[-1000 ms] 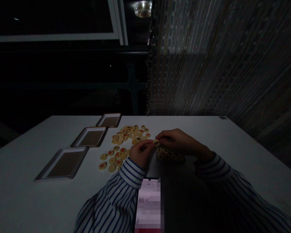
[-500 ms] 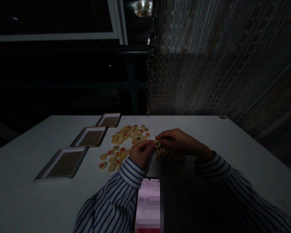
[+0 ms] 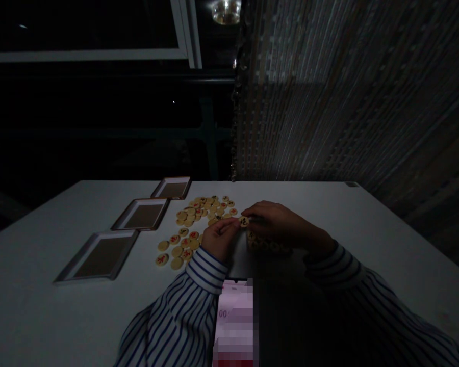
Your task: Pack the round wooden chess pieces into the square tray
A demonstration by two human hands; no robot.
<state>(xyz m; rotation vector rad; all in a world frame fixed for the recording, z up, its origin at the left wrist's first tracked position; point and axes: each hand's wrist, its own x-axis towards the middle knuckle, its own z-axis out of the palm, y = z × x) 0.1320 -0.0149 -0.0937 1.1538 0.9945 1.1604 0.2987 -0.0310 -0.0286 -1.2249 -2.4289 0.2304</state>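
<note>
Between my two hands is a round wooden chess piece [image 3: 244, 221] with a dark character on its face. The fingertips of my left hand [image 3: 221, 238] pinch its left side, and the fingers of my right hand [image 3: 278, 222] close on its right side. Under my right hand, several dark-marked pieces [image 3: 264, 245] sit packed together in rows, partly hidden by the hand and its shadow. Left of my left hand lie loose pieces [image 3: 185, 243], some with red characters, some blank side up. Behind them is a denser heap of pieces [image 3: 206, 208].
Three shallow open box lids or trays, near [image 3: 119, 255], middle [image 3: 163, 216] and far [image 3: 185, 188], stand at the left of the white table [image 3: 34, 306]. A lit phone [image 3: 235, 306] lies at the front edge. A bead curtain [image 3: 298, 102] hangs behind.
Both hands have shifted slightly left with the held piece. Its marked face is now turned more toward the camera.
</note>
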